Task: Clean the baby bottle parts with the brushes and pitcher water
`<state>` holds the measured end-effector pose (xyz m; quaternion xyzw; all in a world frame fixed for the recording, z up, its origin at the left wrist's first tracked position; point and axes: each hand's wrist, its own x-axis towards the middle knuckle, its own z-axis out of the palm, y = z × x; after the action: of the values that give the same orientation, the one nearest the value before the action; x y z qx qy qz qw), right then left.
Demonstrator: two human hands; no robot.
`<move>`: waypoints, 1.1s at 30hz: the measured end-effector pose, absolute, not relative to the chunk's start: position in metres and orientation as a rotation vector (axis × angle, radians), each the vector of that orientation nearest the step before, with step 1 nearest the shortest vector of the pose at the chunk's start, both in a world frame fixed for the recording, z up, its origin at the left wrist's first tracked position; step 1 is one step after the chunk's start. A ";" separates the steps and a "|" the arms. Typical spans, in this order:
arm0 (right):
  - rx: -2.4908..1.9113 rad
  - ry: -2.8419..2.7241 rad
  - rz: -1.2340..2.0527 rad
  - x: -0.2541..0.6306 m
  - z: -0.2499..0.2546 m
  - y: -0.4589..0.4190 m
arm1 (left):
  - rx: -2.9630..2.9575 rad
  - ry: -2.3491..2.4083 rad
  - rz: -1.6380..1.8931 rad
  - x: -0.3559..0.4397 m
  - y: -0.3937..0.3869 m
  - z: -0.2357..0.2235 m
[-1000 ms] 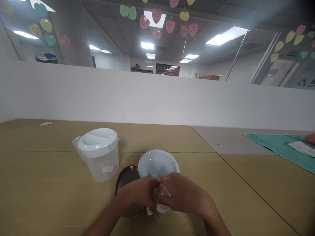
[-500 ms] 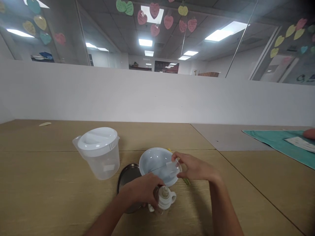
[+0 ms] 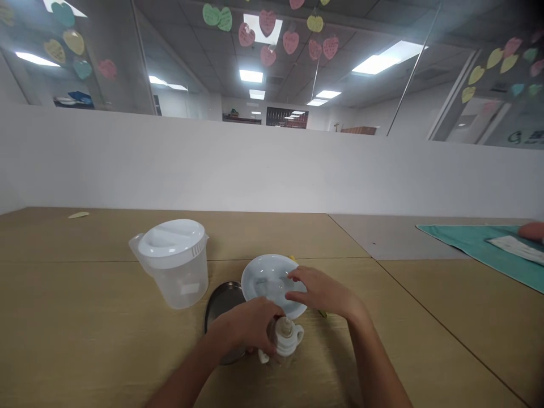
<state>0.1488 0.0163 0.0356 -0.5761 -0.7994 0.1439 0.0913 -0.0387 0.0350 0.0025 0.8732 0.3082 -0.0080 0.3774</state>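
Left hand (image 3: 250, 326) is curled round a teated bottle (image 3: 286, 339), apparently so it is steadied upright. Right hand (image 3: 321, 290), empty, is held half open over a bowl (image 3: 254, 273) just beyond. Beside the left wrist, a metal tray (image 3: 219, 306) is partly covered; farther out left, a lidded pitcher (image 3: 178, 277) is placed.

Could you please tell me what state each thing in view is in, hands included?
Pitcher: upright, lid on.
Bowl: upright, open.
Clear cover: seems to lie loose in the bowl.
Bottle: teat uncovered, held.
Tray: lying flat, partly hidden.
Cloth: spread out.
Left hand: closed around the bottle's side.
Right hand: fingers apart, over the bowl's edge.
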 end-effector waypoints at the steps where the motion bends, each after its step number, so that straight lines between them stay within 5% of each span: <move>1: -1.702 -2.359 0.432 0.148 0.042 0.006 | 2.259 0.785 -0.024 -0.038 0.036 0.003; 33: -2.013 -2.597 0.332 0.085 0.048 -0.022 | 2.360 0.736 -0.083 -0.036 0.041 0.003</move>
<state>0.0849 -0.0224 0.0482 -0.6076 -0.7838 0.1004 -0.0801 -0.0358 0.0413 0.0032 0.9013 0.2812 -0.0319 0.3279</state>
